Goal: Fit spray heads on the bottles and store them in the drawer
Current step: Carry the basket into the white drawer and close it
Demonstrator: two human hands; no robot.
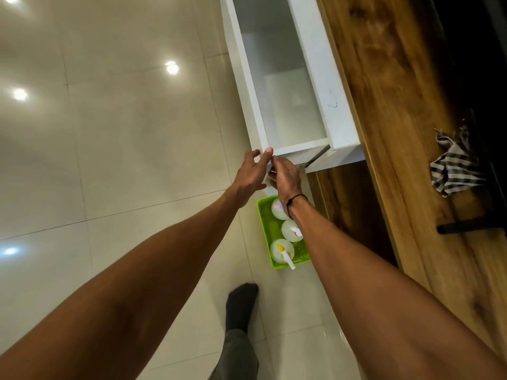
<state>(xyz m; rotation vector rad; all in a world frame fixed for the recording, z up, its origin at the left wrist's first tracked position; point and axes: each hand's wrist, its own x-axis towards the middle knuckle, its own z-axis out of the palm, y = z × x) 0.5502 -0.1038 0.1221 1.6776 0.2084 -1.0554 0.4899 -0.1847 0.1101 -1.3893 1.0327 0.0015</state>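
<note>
Gripping the open drawer [285, 86] front, left hand [251, 174] spread, right hand [286, 178] curled; next, lift tray [264, 229] bottles [282, 250] at 6 o'clock.

Single head cam, wide-angle, looked steeply down w/ drawer [285, 78] upper center, floor [109, 133] at frame left.

Both arms are bare from the frame's lower edge to the hands, with no sleeves in view. The right hand [286, 178] has a thin black cord [295, 201] looped round the wrist just behind it, hanging a little loose. The left hand [251, 174] and its wrist carry nothing. Below the cord, between the two forearms, one foot wears a dark sock [241, 305], and a grey trouser leg [237, 355] runs down from the sock.
</note>
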